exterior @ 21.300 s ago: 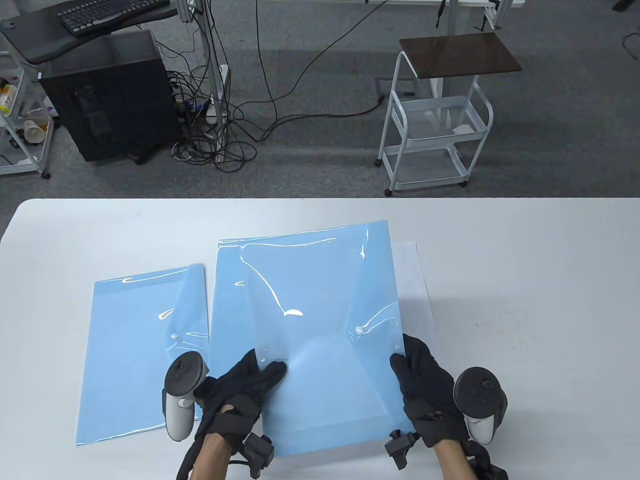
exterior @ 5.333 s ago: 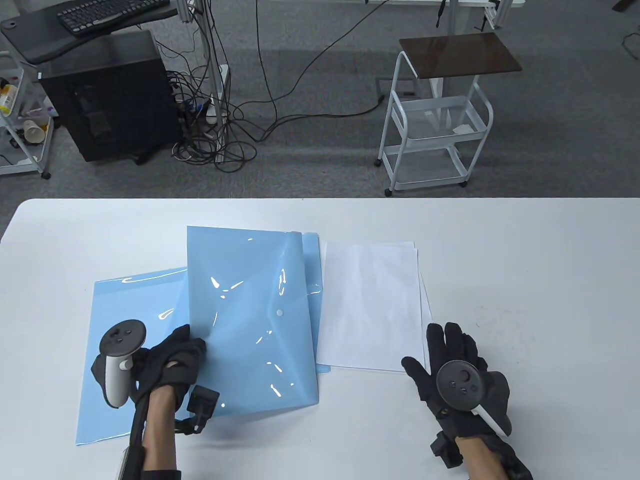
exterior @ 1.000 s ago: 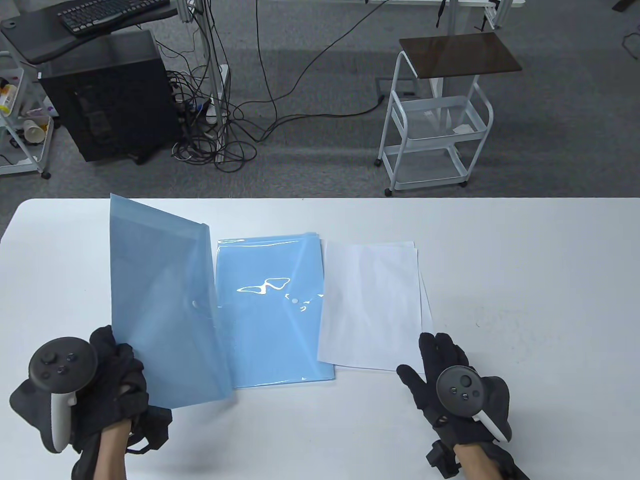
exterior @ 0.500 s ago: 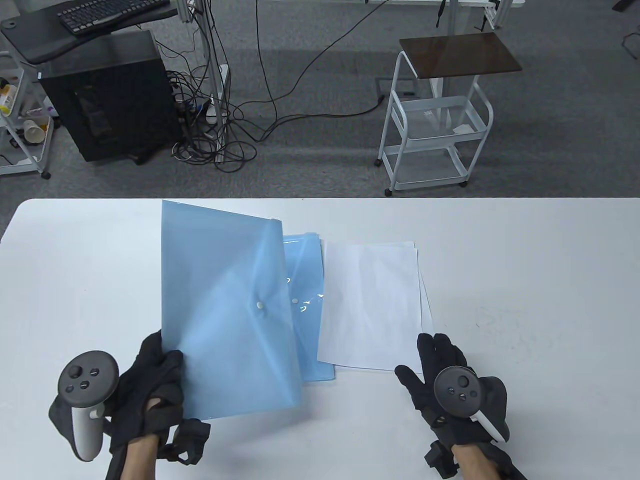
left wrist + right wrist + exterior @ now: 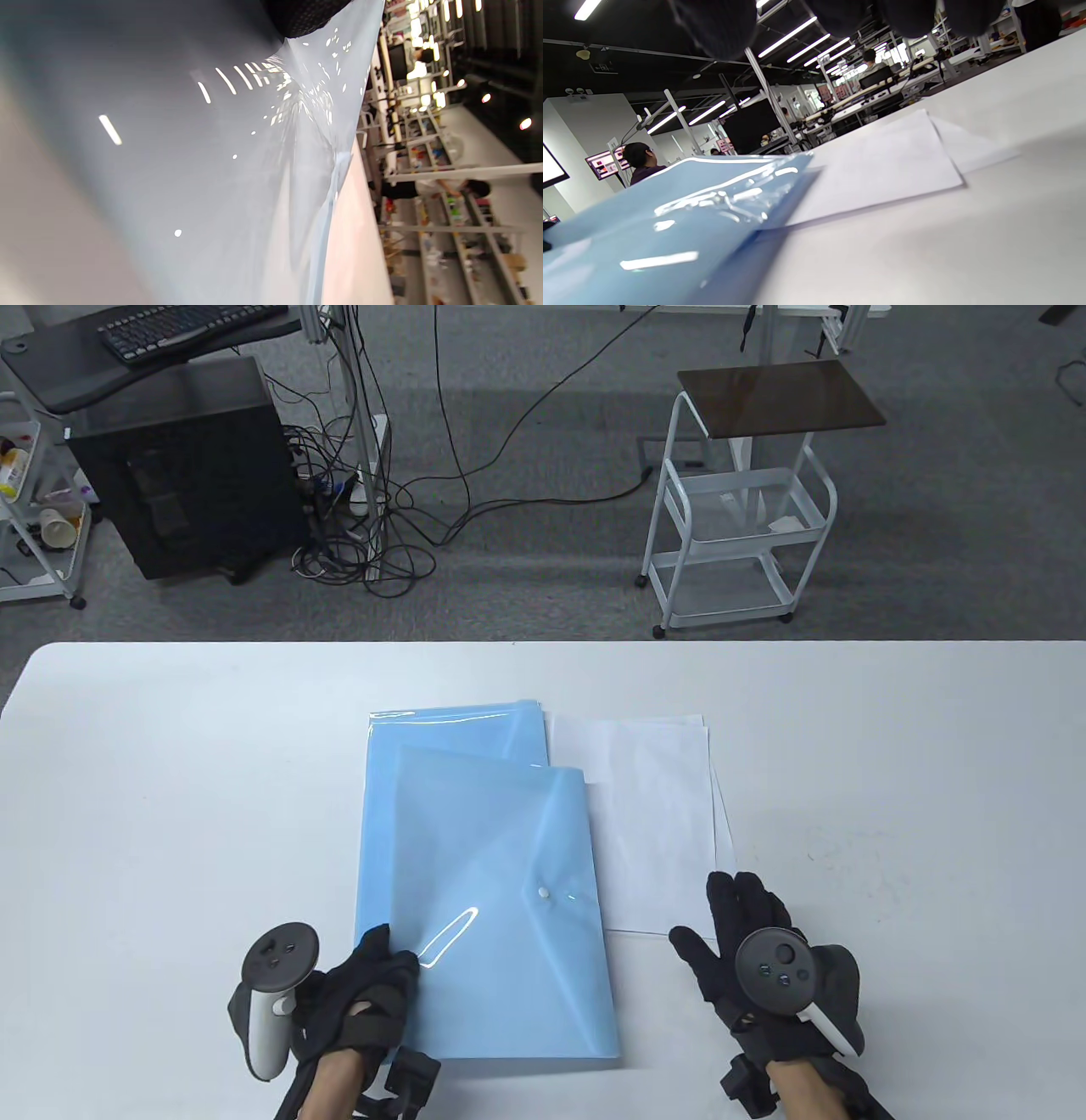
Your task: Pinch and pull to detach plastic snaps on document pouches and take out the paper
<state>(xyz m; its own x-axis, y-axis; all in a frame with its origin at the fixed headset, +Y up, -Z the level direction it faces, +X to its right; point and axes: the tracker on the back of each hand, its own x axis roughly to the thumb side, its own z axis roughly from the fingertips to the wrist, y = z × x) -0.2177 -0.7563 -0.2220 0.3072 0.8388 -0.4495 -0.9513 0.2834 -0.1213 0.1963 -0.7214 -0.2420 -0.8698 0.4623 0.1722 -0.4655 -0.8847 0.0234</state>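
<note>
A light blue document pouch (image 5: pixel 501 916) with a white snap (image 5: pixel 544 892) fastened on its flap lies on top of a stack of blue pouches (image 5: pixel 450 738). My left hand (image 5: pixel 382 963) grips the pouch's near left corner. In the left wrist view the pouch (image 5: pixel 237 169) fills the frame under a gloved fingertip (image 5: pixel 305 12). A pile of white paper (image 5: pixel 653 814) lies to the right of the stack. My right hand (image 5: pixel 721 925) rests flat on the table by the paper's near right corner and holds nothing. The right wrist view shows the paper (image 5: pixel 882 169) and the pouch edge (image 5: pixel 691 199).
The white table (image 5: pixel 891 780) stretches wide on both sides of the pouches. Beyond its far edge stand a white trolley (image 5: pixel 738 517), a black computer case (image 5: pixel 187 466) and floor cables.
My left hand brought the raised pouch from the left side rightwards and down onto the stack, nearer the front edge. The right hand stayed where it was.
</note>
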